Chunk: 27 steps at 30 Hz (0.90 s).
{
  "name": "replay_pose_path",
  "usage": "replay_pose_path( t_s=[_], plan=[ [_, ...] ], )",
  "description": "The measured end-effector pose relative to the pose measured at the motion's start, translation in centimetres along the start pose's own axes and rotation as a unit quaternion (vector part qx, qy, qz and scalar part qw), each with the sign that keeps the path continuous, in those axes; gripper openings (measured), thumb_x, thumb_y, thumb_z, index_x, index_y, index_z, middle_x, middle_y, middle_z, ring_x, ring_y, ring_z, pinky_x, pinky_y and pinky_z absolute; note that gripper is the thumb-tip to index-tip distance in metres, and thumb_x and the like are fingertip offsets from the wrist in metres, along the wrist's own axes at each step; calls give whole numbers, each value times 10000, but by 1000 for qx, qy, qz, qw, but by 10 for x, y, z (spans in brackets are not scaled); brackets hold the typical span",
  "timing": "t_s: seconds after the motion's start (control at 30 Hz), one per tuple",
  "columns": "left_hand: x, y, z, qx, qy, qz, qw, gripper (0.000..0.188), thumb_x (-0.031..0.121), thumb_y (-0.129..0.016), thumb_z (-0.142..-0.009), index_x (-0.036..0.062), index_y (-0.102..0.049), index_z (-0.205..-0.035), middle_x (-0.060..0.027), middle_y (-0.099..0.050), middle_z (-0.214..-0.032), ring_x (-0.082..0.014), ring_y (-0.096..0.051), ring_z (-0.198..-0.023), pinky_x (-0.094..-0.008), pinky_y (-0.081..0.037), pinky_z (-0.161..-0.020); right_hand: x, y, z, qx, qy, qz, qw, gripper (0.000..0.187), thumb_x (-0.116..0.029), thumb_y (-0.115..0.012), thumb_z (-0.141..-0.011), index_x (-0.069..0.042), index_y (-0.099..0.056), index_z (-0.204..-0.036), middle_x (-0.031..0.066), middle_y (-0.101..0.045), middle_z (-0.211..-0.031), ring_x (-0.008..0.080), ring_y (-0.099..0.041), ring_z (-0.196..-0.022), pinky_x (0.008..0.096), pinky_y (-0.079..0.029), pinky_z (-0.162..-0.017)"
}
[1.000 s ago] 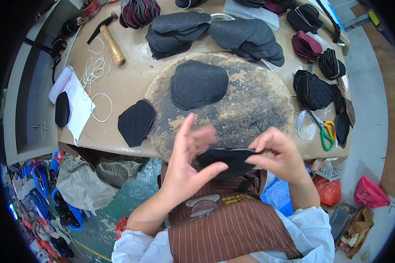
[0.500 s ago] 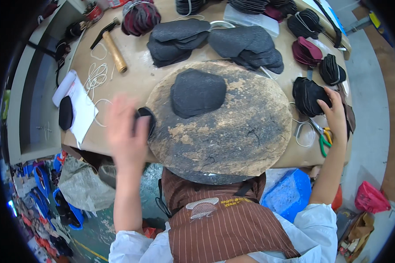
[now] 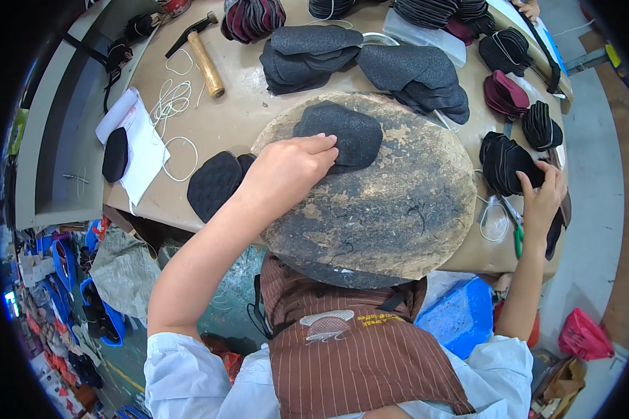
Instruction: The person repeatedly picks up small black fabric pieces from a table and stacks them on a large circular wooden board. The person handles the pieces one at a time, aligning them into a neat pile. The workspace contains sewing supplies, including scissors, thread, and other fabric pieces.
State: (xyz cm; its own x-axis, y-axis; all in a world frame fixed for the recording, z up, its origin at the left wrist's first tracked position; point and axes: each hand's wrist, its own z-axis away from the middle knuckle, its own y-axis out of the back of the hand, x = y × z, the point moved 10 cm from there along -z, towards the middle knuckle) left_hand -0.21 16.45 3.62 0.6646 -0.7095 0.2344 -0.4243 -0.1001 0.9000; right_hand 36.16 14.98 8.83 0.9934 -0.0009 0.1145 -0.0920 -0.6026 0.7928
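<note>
A small stack of flat black cut pieces (image 3: 353,140) lies on the far left part of a worn round wooden board (image 3: 398,216). My left hand (image 3: 293,167) reaches over the board's left side, fingertips closed together at the near left edge of that stack; its thumb is hidden. At the right, my right hand (image 3: 545,192) has thumb and fingers closed on the right edge of a bundle of black fabric pieces (image 3: 503,164). Beneath my left forearm, a dark quilted piece (image 3: 213,185) overlaps another by the board's left rim.
Larger black pieces (image 3: 311,59) lie in piles beyond the board. A hammer (image 3: 206,63), white cord (image 3: 171,101) and paper (image 3: 143,150) are on the left. Tied bundles, a maroon stack (image 3: 504,94) and green-handled scissors (image 3: 518,237) are on the right. A blue bin (image 3: 458,318) stands below the table.
My left hand has moved right from beside the board onto the black stack, uncovering the quilted piece at left. My right hand stays at the bundle. The whole view has shifted slightly.
</note>
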Motion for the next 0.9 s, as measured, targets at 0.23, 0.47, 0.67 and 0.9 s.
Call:
replay_pose_path(
  t_s=[0.23, 0.47, 0.67, 0.9],
  plan=[
    [25, 35, 3, 117, 75, 81, 987, 110, 35, -683, -734, 34, -672, -843, -90, -700, -970, -235, -688, -844, -325, -568, -724, 28, -11, 18, -202, -153, -218, 942, 252, -67, -681, -823, 1, -598, -1051, 56, -550, -840, 178, -526, -786, 287, -422, -734],
    [124, -25, 64, -34, 96, 116, 988, 428, 176, -745, -713, 33, -636, -1102, -164, -552, -1261, -285, -555, -1128, -427, -432, -953, -51, 34, 30, -238, -234, -542, 771, 134, 53, -543, -891, -23, -579, -996, 7, -612, -927, 54, -567, -850, 195, -438, -782],
    [116, -24, 108, -70, 207, 84, 972, 601, 371, -775, -722, 148, -580, -1246, -338, -230, -1444, -459, -281, -1323, -591, -246, -1044, -188, -27, 72, -463, -175, -638, 590, 197, -2, -652, -855, 25, -597, -1042, 42, -668, -953, 82, -608, -882, 238, -492, -788],
    [109, -32, 122, -77, 234, 89, 965, 605, 388, -760, -745, 210, -552, -1284, -325, -225, -1447, -456, -256, -1334, -601, -209, -1047, -210, -55, 84, -458, -174, -583, 648, 203, -28, -695, -841, 35, -605, -1012, 51, -678, -904, 69, -605, -852, 226, -490, -754]
  ],
)
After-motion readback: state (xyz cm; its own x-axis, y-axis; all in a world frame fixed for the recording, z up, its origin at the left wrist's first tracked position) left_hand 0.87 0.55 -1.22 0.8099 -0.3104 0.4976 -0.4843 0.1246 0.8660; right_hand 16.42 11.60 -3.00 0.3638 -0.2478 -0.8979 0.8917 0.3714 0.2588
